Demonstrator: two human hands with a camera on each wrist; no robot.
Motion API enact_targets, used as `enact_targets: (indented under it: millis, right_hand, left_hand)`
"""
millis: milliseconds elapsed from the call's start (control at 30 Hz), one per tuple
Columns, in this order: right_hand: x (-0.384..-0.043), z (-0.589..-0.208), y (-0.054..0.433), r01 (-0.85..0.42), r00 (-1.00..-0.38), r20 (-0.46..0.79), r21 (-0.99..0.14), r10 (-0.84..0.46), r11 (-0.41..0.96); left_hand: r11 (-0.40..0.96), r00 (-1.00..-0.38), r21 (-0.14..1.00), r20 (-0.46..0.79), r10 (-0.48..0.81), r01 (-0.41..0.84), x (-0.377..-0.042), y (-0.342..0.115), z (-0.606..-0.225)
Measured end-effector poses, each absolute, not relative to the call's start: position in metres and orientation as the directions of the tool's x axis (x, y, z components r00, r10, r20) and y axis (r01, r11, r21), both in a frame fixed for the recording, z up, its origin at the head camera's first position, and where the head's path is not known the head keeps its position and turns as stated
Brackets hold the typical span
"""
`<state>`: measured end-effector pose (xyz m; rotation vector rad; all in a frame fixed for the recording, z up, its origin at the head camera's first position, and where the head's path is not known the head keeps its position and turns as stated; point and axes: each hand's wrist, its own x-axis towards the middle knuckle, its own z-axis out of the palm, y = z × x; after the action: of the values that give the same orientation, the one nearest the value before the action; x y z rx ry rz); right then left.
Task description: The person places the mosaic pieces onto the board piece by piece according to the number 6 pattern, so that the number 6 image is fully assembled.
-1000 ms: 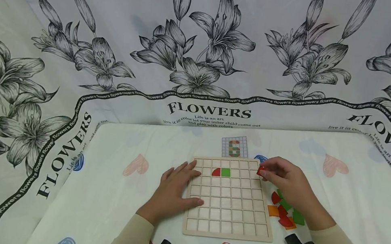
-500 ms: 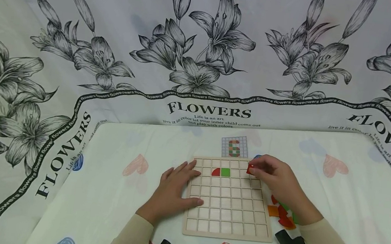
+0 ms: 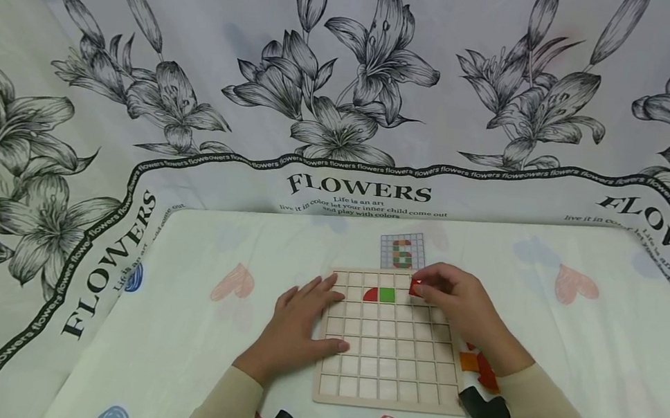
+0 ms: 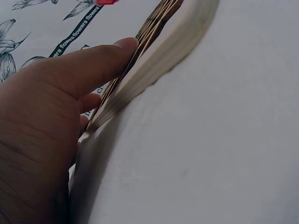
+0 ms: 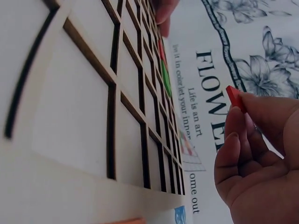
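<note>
A wooden grid board (image 3: 380,404) lies on the table, with a red quarter-round tile (image 3: 371,295) and a green square tile (image 3: 386,295) side by side in its second row. My left hand (image 3: 298,326) rests on the board's left edge, thumb and fingers spread. Over the upper right part of the board, my right hand (image 3: 464,305) pinches a small red tile (image 3: 414,288) between thumb and fingertips. In the right wrist view that red tile (image 5: 236,98) is held up above the grid, its outline partly covered by the fingers.
Orange tiles (image 3: 469,362) and red tiles (image 3: 487,374) lie in a pile right of the board, partly hidden under my right forearm. Behind the board is a pattern card (image 3: 402,251) with a colored figure on a grid. A flower-printed cloth (image 3: 373,102) hangs behind the table.
My right hand has moved left from the board's right edge to above its upper part, carrying the red tile. The left hand and the tiles on the board have stayed put.
</note>
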<state>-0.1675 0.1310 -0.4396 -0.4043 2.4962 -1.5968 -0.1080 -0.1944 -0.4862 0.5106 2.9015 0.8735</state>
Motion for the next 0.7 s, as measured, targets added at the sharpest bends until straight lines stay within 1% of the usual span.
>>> enact_targets:
  millis: [200, 367, 600, 700]
  right_hand:
    - [-0.175, -0.447, 0.124, -0.157, -0.943, 0.001, -0.883, -0.333, 0.442]
    - [-0.179, -0.455, 0.121, -0.144, -0.935, -0.039, -0.867, -0.353, 0.477]
    - [-0.182, -0.464, 0.116, -0.177, -0.932, -0.034, -0.826, -0.361, 0.535]
    - [-0.183, -0.465, 0.115, -0.172, -0.932, -0.047, -0.816, -0.36, 0.552]
  left_hand:
    - [0.784, -0.942, 0.545, 0.034, 0.334, 0.298, -0.108, -0.195, -0.488]
    - [0.783, -0.942, 0.546, 0.035, 0.334, 0.298, -0.108, -0.194, -0.488]
    - [0.78, -0.942, 0.552, 0.032, 0.334, 0.295, -0.109, -0.195, -0.488]
    - [0.777, -0.942, 0.555, 0.035, 0.334, 0.296, -0.109, -0.195, -0.488]
